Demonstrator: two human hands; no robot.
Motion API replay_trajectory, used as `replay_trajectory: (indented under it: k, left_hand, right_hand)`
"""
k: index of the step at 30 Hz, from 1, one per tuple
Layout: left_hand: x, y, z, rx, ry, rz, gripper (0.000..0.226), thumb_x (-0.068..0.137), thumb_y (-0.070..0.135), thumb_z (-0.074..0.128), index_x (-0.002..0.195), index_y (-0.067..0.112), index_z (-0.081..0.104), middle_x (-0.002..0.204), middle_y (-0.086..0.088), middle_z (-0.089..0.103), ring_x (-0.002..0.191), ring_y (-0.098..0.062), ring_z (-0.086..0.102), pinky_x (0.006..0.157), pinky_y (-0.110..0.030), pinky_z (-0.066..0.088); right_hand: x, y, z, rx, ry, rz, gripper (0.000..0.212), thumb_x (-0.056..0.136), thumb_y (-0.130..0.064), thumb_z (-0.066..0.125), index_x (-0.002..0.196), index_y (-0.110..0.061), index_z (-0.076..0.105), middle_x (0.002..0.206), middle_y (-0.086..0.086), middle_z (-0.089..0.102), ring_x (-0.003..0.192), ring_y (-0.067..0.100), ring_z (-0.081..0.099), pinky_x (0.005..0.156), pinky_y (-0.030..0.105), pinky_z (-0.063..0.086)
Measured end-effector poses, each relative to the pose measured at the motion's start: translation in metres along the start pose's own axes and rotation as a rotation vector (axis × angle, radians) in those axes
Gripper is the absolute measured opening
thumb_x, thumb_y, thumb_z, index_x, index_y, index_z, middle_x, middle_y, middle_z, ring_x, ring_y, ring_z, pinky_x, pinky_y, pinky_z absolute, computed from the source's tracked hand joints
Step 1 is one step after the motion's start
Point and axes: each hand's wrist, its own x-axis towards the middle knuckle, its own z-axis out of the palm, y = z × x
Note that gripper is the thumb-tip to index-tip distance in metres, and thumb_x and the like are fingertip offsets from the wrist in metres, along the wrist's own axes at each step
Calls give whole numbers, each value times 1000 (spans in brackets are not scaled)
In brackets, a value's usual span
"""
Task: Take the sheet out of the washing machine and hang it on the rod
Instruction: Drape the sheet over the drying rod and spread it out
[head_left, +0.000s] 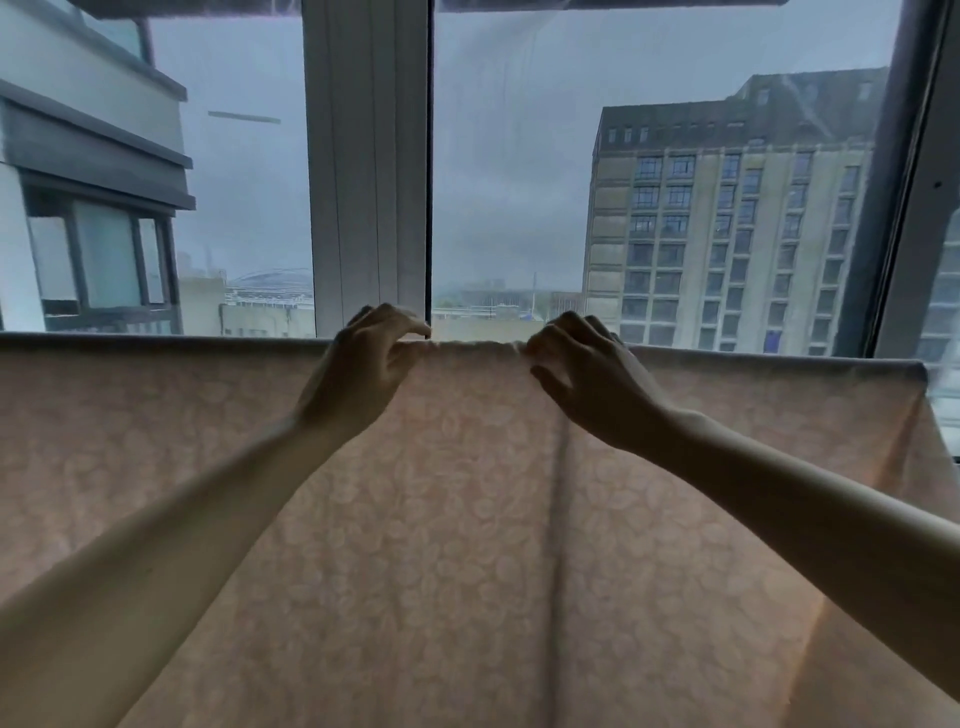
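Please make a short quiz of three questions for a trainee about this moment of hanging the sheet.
1. True or false: the sheet is already draped over the rod.
2. What pinches the bunched top edge? A) left hand only B) right hand only C) both hands
3. What stands behind the sheet?

Key: 1 true; 2 C; 3 a window with a white frame post, buildings outside.

White window frame (366, 166), tall beige building (727, 218) outside, grey balcony block (88, 171) left, overcast sky
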Motion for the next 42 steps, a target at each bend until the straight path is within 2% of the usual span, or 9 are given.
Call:
replay_trajectory:
  k: [10, 14, 18, 21, 25, 30, 32, 37, 42]
  left_hand:
    - [-27, -69, -55, 259, -120, -171, 27, 89, 10, 63, 115, 4, 67, 110, -13, 69, 105, -28, 61, 90, -36, 47]
    - [-27, -71, -64, 282, -59, -161, 18, 84, 6, 69, 101, 4, 72, 97, -13, 73, 91, -25, 68, 85, -33, 52]
    - [-27, -66, -57, 267, 6, -201, 5, 89, 8, 62, 91, 7, 66, 86, -8, 69, 79, -21, 64, 73, -33, 53]
    - [-27, -63, -53, 222, 66, -269, 4, 92, 10, 57, 91, 9, 61, 85, -4, 64, 78, -18, 61, 70, -28, 50]
    - [-33, -53, -63, 207, 149, -273, 7, 94, 11, 55, 96, 8, 61, 93, -8, 66, 87, -21, 63, 73, -29, 51]
    - [-69, -58, -60, 354, -56, -145, 16, 94, 12, 57, 107, 7, 64, 130, -9, 60, 122, -25, 55, 100, -42, 48]
    - [-69, -62, -56, 356, -63, -137, 16, 93, 10, 58, 106, 5, 66, 133, -9, 57, 126, -25, 53, 103, -43, 45]
    - [-67, -62, -52, 346, -62, -119, 12, 93, 8, 57, 101, 5, 66, 133, -11, 57, 127, -25, 51, 105, -40, 43]
    - [-67, -63, -53, 348, -69, -143, 12, 95, 13, 53, 97, 8, 64, 134, -10, 56, 129, -23, 49, 106, -38, 42]
  right_hand:
    - [21, -17, 21, 5, -10, -15, 31, 89, -36, 56, 112, -17, 56, 115, 3, 53, 102, 19, 53, 84, 39, 51]
    - [39, -33, 38, 60, -36, -65, 30, 90, -37, 48, 112, -17, 54, 112, 1, 52, 99, 15, 52, 84, 35, 51]
    - [56, -48, 51, 174, 27, -66, 15, 93, -26, 58, 100, -12, 56, 99, 1, 54, 84, 14, 53, 72, 32, 53]
    - [66, -57, 51, 234, 91, -67, 10, 93, -19, 57, 88, -10, 55, 87, 0, 50, 74, 13, 49, 62, 32, 49]
    - [62, -62, 40, 345, 238, -148, 15, 94, -17, 52, 86, -5, 57, 87, 5, 53, 72, 15, 51, 63, 26, 45]
    - [40, -55, 52, 91, 159, -343, 9, 90, -19, 63, 96, -14, 59, 104, 2, 60, 93, 16, 58, 73, 31, 53]
    - [44, -57, 52, 98, 104, -338, 11, 91, -22, 60, 99, -14, 58, 113, 2, 59, 98, 17, 59, 80, 30, 53]
    - [61, -74, 58, 5, -2, -338, 43, 92, -33, 57, 129, -13, 52, 131, 6, 56, 116, 20, 57, 96, 36, 50]
    - [74, -89, 78, -81, -76, -379, 57, 86, -26, 63, 138, -10, 47, 140, 11, 50, 120, 27, 54, 92, 43, 51]
